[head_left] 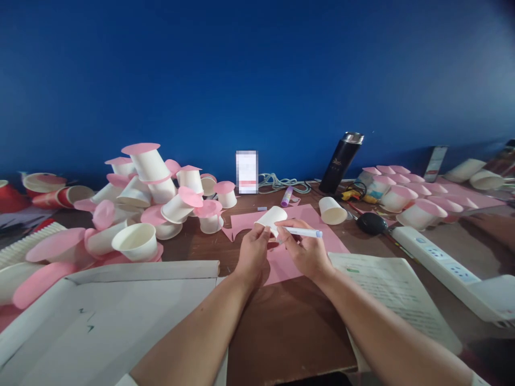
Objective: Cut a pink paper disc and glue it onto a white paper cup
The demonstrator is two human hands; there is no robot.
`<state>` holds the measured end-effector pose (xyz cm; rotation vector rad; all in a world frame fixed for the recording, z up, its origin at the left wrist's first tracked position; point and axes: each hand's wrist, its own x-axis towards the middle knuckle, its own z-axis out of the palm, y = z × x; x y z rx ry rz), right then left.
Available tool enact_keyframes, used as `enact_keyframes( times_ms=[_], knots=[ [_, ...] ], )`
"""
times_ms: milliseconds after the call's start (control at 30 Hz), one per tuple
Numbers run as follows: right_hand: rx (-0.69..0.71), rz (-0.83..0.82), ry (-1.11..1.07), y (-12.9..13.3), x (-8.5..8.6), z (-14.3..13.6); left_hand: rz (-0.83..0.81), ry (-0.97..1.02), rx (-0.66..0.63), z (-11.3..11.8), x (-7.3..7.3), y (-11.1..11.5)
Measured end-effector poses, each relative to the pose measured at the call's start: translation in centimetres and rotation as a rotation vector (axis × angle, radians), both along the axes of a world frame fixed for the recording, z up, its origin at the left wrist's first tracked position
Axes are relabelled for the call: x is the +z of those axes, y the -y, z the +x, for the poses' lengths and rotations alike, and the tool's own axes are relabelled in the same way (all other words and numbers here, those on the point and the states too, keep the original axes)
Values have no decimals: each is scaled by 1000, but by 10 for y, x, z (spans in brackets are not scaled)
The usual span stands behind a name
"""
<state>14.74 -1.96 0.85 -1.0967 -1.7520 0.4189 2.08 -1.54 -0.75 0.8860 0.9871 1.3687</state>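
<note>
A white paper cup (272,216) lies tilted over a sheet of pink paper (281,266), and my left hand (253,249) is closed on its near edge. My right hand (308,251) grips a white pen (302,232), close beside the cup. The fingertips of both hands nearly meet at the cup's rim, and the exact spot between them is hidden. The pink sheet has a curved cutout along its left part. Another white paper cup (332,210) rests on its side just past the sheet's right corner.
Paper cups with pink discs (140,147) are piled at left, beside a white box (132,316). More stand at right (431,207). A glue stick (287,197), phone (247,171), black flask (341,162), power strip (434,262) and printed pages (386,284) surround the hands.
</note>
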Motion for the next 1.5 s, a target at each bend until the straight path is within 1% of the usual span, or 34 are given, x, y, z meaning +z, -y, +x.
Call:
enact_keyframes(
  times_ms=[133,467,600,1133,1500],
  knots=[
    [22,-17,-15,0,-2,0,6,-4,9,-1,-4,-3],
    [13,-29,-28,-1,-2,-1,25,-52,-2,-2,-6,-3],
    [27,-62,-52,-1,-4,-1,28,-53,2,-2,-5,-3],
    [37,-73,-61,0,-3,-1,24,-92,-9,-2,-6,-3],
    [20,-47,-34,0,-1,-2,12,-76,-2,-2,-5,-4]
  ],
)
